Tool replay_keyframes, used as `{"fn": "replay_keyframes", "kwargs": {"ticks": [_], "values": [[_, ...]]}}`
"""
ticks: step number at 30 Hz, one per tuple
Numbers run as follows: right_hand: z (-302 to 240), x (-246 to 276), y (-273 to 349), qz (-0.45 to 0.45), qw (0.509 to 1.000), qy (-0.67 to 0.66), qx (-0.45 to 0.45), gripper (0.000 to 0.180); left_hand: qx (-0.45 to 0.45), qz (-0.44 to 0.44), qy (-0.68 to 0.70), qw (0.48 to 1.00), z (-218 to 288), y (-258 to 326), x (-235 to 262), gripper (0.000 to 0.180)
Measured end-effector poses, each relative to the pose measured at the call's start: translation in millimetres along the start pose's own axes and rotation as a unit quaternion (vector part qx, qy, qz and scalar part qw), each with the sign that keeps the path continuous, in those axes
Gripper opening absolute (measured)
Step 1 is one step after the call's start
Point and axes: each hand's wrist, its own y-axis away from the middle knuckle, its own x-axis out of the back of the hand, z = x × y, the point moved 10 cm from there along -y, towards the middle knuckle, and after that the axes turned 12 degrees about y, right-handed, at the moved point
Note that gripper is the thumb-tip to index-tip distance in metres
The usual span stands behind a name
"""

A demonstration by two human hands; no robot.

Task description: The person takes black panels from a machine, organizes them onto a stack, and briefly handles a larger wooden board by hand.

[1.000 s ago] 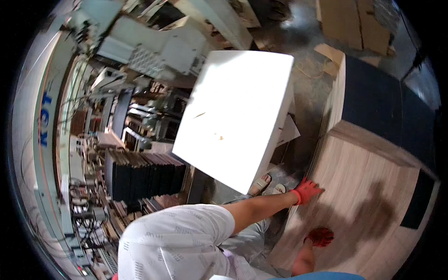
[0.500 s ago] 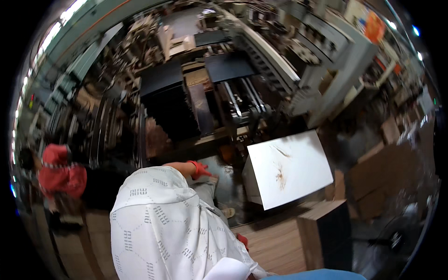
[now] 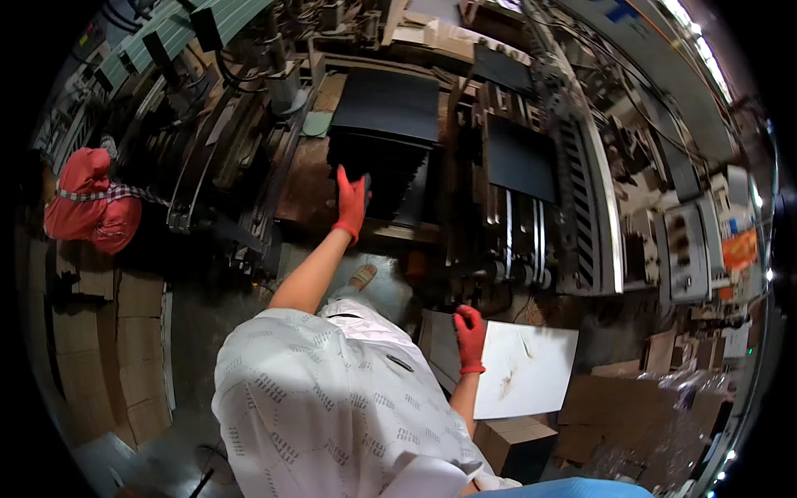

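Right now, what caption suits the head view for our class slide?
Red-gloved left hand extended near a stack of dark panels; red-gloved right hand near a white board.

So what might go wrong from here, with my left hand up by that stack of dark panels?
The stack of dark panels has an uneven side, so a panel might slip and pinch your left hand. Your sandal is on the floor nearby and looks open-toed, so a falling panel could hurt your foot. Your right hand is by the edge of the white board and might bump it.
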Motion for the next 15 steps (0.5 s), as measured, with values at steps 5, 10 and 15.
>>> {"fn": "replay_keyframes", "kwargs": {"ticks": [5,10,15], "values": [[-98.8,-6.1,-138.8,0.081,0.996,0.043,0.024,0.037,-0.137,0.101,-0.010,0.985,76.8,-140.1,-2.4,0.070],[-119.6,-56.2,-276.3,0.102,0.951,-0.270,-0.108,0.058,-0.116,0.169,0.023,0.978,49.5,-213.0,39.7,0.028],[-56.2,-54.5,-396.1,0.152,0.911,-0.355,-0.144,0.044,-0.017,0.226,0.113,0.967,66.8,-194.0,-22.7,0.049]]}}
